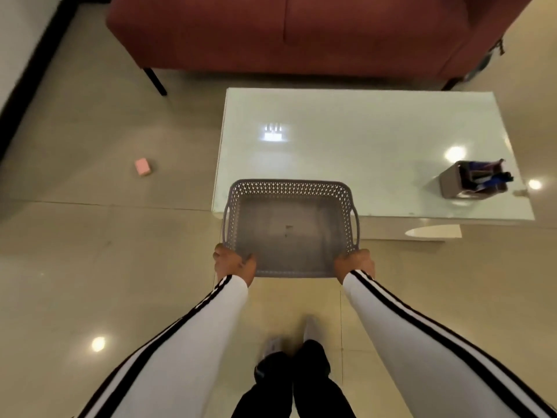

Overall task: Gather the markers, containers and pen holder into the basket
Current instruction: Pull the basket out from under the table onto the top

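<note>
Head view: left hand and right hand each curl round a near corner of the empty grey perforated basket, held over the near edge of the white table. The pen holder, stocked with markers, stands near the table's right edge, well apart from the basket. Risk: set down overhanging that edge, the basket could tip off.

A glossy white surface stands on the tiled floor, ahead of the fingers that grip the basket and reaching well off to their right. On it, far right of the fingers near its right edge, sits a grey pen holder with markers inside. On the floor, forward and left of the fingers, lies a small pink block. A red sofa stands beyond the surface.
</note>
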